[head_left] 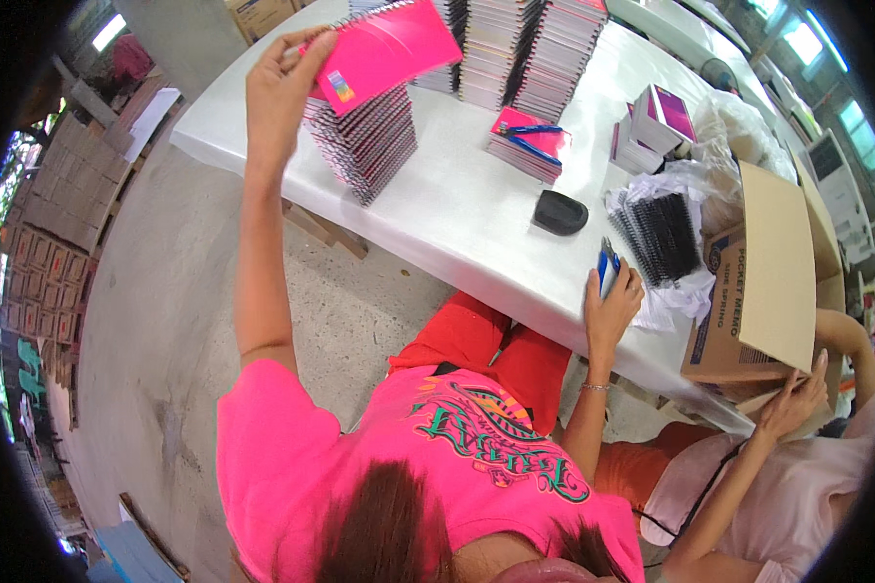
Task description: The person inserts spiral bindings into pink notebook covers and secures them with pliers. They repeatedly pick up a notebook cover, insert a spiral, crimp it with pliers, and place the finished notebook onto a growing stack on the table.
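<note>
My left hand [284,92] is closed on the edge of a bright pink spiral notebook [399,49], pinched between thumb and fingers. The notebook is tilted over the top of a tall stack of spiral notebooks [367,146]; whether it touches the stack I cannot tell. My right hand [614,299] is near the table's front edge, its fingers wrapped round blue-handled pliers [608,267] with the tips pointing away from me. Ahead of it lies a black rounded object [560,213]. Another blue-handled tool [533,142] rests on a short pile of pink notebooks [527,160].
Tall notebook stacks [501,49] stand at the back of the white table [457,233]. Black spiral coils [663,236] lie on crumpled wrapping to the right, before a cardboard box [773,282]. A co-worker's hand [795,398] touches the box. Purple-and-white boxes [659,121] stand behind.
</note>
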Available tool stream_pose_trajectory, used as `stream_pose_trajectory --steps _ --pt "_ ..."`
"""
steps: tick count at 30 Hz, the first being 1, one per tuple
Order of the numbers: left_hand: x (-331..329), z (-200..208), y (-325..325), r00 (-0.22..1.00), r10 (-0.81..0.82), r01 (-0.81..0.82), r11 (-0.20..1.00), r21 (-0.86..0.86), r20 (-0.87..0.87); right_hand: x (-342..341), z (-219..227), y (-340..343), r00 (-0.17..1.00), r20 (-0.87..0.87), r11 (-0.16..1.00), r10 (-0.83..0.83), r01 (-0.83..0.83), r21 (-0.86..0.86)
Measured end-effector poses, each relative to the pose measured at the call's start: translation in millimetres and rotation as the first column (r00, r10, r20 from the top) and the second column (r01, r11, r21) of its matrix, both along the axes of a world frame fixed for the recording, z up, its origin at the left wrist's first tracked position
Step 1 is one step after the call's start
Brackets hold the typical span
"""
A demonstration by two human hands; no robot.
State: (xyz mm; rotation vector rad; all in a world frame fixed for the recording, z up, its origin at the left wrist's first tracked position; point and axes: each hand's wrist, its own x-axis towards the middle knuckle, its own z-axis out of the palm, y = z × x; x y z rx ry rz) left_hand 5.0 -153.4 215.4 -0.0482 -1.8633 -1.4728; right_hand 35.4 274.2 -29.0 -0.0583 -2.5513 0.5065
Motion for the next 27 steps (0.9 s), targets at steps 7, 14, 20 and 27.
stream_pose_trajectory --steps 7,14,20,27 --pt "-30.9 -23.8 -67.2 0.982 0.19 -0.189 0.98 -0.054 0.013 1.6 1.4 -2.8 1.0 -0.005 1.0 -0.012 0.012 -0.001" --pt "-38.7 -58.9 -74.5 0.957 0.283 -0.286 0.957 0.051 0.065 0.6 0.5 -1.5 1.0 0.013 1.0 -0.022 0.022 0.005" --pt "-32.7 -69.4 -70.3 0.956 0.283 -0.291 0.945 0.148 0.078 1.2 0.2 -2.3 1.0 0.021 1.0 0.004 -0.004 0.013" --pt "-43.8 -73.9 -69.8 0.969 0.248 -0.245 0.937 0.249 0.02 0.5 1.2 -1.7 1.0 0.024 1.0 0.008 -0.009 0.017"
